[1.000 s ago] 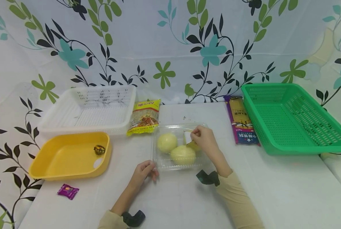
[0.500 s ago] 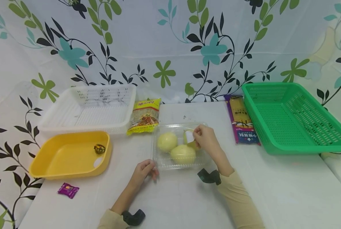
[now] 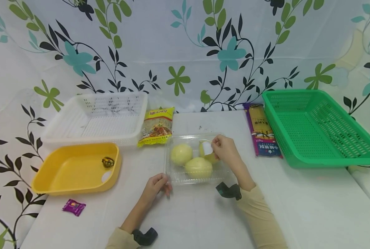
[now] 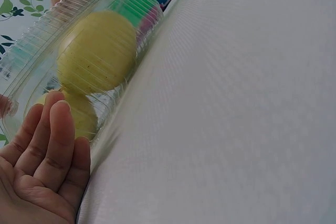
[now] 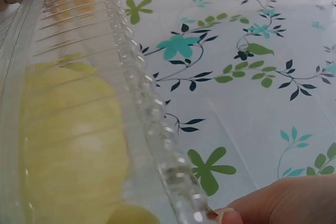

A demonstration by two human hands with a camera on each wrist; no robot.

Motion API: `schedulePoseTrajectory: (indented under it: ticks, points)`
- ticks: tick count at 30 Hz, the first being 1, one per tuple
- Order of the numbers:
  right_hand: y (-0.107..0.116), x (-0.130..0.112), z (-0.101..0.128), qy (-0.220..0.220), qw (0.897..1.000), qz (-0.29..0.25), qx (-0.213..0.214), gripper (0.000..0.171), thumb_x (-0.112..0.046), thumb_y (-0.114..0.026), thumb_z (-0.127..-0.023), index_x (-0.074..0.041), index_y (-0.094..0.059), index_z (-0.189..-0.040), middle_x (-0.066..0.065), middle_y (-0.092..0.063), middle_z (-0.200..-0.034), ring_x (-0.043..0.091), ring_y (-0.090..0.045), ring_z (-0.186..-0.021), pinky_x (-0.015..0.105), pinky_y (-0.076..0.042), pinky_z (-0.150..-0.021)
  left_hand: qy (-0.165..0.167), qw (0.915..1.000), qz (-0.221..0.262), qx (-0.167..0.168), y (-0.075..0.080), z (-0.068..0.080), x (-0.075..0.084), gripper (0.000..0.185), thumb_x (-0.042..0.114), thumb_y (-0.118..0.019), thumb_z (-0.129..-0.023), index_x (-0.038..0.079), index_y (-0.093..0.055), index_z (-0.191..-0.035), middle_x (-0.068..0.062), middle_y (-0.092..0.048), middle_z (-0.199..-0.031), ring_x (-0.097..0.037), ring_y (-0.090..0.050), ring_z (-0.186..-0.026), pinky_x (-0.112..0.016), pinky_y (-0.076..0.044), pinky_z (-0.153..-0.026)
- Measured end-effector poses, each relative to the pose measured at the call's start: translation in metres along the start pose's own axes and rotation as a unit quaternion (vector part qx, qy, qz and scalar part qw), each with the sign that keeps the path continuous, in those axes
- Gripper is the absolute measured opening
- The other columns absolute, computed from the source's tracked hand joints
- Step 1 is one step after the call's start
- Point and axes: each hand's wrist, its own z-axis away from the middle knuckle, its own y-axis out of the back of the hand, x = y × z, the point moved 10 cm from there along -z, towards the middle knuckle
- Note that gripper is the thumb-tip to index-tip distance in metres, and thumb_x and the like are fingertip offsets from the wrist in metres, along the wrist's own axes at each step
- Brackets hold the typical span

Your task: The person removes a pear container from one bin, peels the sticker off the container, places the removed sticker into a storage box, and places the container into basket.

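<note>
A clear plastic clamshell box [image 3: 178, 178] lies mid-table and holds three yellow-green round fruits [image 3: 181, 154], one of them bearing a white label [image 3: 207, 148]. My left hand [image 3: 157, 185] grips the box's near-left corner; in the left wrist view its fingers [image 4: 52, 135] lie against the ribbed wall beside a fruit [image 4: 97, 51]. At the box's far right part, beside the labelled fruit, my right hand [image 3: 223, 148] has its fingers curled on the box. The right wrist view shows the box rim [image 5: 142, 114] close up, a fruit [image 5: 73, 145] behind it and a fingertip [image 5: 278, 203] at its edge.
A white basket [image 3: 97, 119] and a yellow tray [image 3: 73, 169] holding a small round object [image 3: 108, 162] stand at the left. A yellow snack packet [image 3: 157, 127] lies behind the box. A purple pasta packet [image 3: 262, 131] and a green basket [image 3: 315, 128] are at the right. A purple candy [image 3: 74, 207] lies near left.
My right hand has shifted slightly right and back on the box, so the labelled fruit shows more. The left hand and the box have stayed put.
</note>
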Motion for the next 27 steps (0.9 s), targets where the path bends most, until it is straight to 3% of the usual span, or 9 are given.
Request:
schedulePoseTrajectory:
  ticks: [15,22,27]
  points:
    - [0.009,0.006,0.000,-0.004,1.000,0.026,0.011,0.006,-0.002,-0.049,-0.087,0.002,-0.053,-0.085,0.009,-0.054,-0.066,0.015,-0.050,-0.045,0.026,-0.044,-0.043,0.002,0.9999,-0.011,-0.002,-0.001,0.001,0.001,0.023,0.000,-0.038,-0.093,-0.017,-0.046,-0.081,-0.020,-0.057,-0.068,-0.013,-0.053,-0.053,-0.028,-0.047,-0.054]
    - [0.012,0.005,0.000,0.006,1.000,0.021,0.011,0.006,-0.002,-0.050,-0.087,0.002,-0.053,-0.084,0.008,-0.053,-0.063,0.015,-0.049,-0.043,0.025,-0.042,-0.041,0.004,1.0000,0.007,-0.001,0.005,-0.003,-0.018,0.024,0.004,-0.041,-0.093,-0.016,-0.047,-0.081,-0.018,-0.058,-0.068,-0.014,-0.053,-0.053,-0.028,-0.047,-0.054]
    - [0.015,0.007,0.000,-0.001,1.000,0.025,0.016,0.006,-0.002,-0.050,-0.087,0.002,-0.054,-0.085,0.008,-0.054,-0.065,0.015,-0.050,-0.045,0.027,-0.044,-0.043,0.000,0.9999,0.012,-0.002,0.006,-0.004,-0.020,0.027,0.008,-0.042,-0.093,-0.016,-0.047,-0.082,-0.015,-0.058,-0.068,-0.014,-0.054,-0.053,-0.029,-0.047,-0.053]
